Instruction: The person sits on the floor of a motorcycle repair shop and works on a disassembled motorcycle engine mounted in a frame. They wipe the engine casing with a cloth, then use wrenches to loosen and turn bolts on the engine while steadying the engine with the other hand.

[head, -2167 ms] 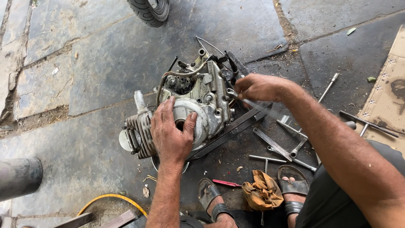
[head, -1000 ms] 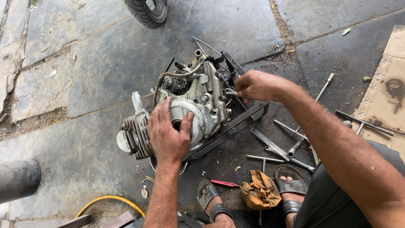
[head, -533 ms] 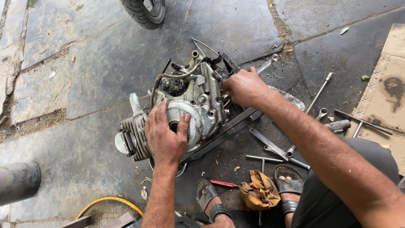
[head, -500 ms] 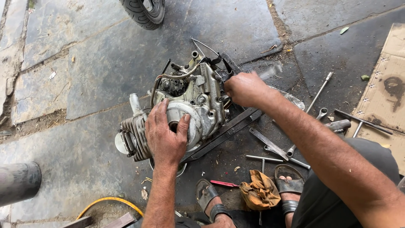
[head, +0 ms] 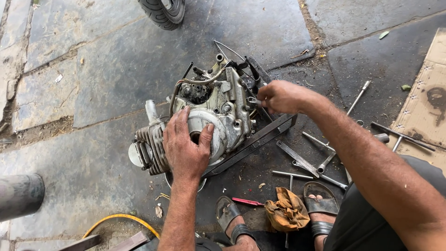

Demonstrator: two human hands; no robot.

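A dirty grey motorcycle engine (head: 218, 100) with a finned cylinder (head: 149, 149) lies on the stone floor on a dark metal frame (head: 260, 139). My left hand (head: 185, 146) rests flat on the engine's round side cover, fingers spread over it. My right hand (head: 278, 96) is at the engine's right edge, fingers pinched on a small metal tool or bolt there; what it grips is mostly hidden.
Several spanners and T-handle wrenches (head: 325, 162) lie right of the engine. A brown rag (head: 287, 210), a red-handled tool (head: 248, 201) and my sandalled feet (head: 320, 204) are near. A tyre (head: 163, 10) stands at the top, cardboard (head: 429, 102) at right, a yellow hose (head: 121, 218) below.
My right hand has shifted slightly left and up along the engine's right edge. My left hand stays on the round cover.
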